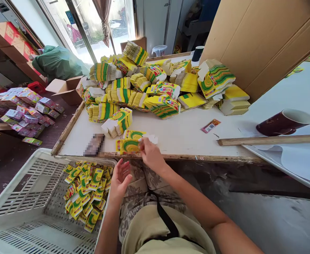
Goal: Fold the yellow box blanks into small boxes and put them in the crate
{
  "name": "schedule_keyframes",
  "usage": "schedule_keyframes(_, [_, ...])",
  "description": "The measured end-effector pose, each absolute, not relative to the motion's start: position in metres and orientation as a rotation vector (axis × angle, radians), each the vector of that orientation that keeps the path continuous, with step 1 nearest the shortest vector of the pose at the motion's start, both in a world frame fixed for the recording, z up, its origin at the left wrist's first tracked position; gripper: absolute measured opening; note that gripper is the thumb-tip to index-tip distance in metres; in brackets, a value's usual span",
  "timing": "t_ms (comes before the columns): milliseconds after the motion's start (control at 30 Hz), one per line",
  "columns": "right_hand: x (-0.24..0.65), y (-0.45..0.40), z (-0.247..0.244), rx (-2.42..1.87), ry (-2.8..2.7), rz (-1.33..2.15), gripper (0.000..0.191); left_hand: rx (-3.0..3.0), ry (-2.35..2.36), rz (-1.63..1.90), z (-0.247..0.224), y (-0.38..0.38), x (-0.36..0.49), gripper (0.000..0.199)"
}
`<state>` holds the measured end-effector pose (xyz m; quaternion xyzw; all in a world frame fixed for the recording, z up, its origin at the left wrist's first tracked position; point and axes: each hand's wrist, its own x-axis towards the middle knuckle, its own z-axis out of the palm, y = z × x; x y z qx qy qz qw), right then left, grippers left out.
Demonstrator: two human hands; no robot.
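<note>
The right hand pinches a flat yellow-and-green printed carton blank at the white table's near edge; the left hand hangs open and empty beside the white plastic crate; so near the edge, the blank could slip off, I judge.

The flat carton under the right hand is yellow with green arcs and red edging. The stacks of cartons show yellow and green stripes. The crate is white, the mug maroon, the boxes on the floor pink and purple.
</note>
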<state>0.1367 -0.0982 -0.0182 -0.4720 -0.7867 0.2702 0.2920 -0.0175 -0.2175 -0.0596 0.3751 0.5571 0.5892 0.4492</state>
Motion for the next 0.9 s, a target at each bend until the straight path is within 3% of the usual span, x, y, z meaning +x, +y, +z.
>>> schedule_keyframes(167, [0.133,-0.145,-0.028,-0.745,-1.836,1.417,0.036,0.604,1.092,1.821,-0.041,-0.189,-0.001,0.04])
schedule_keyframes(267, [0.131,-0.159,-0.032,-0.49,-1.576,1.802,0.057,0.57,1.037,1.971,-0.025,-0.185,-0.002,0.029])
schedule_keyframes(333, [0.13,-0.164,-0.03,-0.354,-1.562,1.928,0.065,0.596,1.041,2.035,-0.02,-0.186,-0.001,0.034])
schedule_keyframes(533, [0.126,-0.164,-0.027,-0.695,-1.57,1.745,0.05,0.823,1.374,1.927,-0.029,-0.197,0.004,0.081])
schedule_keyframes(633, [0.128,-0.156,-0.028,-0.736,-1.43,1.746,0.03,0.787,1.352,1.868,-0.038,-0.204,0.002,0.062])
schedule_keyframes(733, [0.128,-0.154,-0.031,-0.751,-1.349,1.79,0.03,0.697,1.399,1.92,-0.047,-0.207,0.004,0.037])
schedule_keyframes(900, [0.127,-0.155,-0.035,-0.764,-1.356,1.698,0.025,0.617,1.44,1.986,-0.047,-0.204,0.005,0.035])
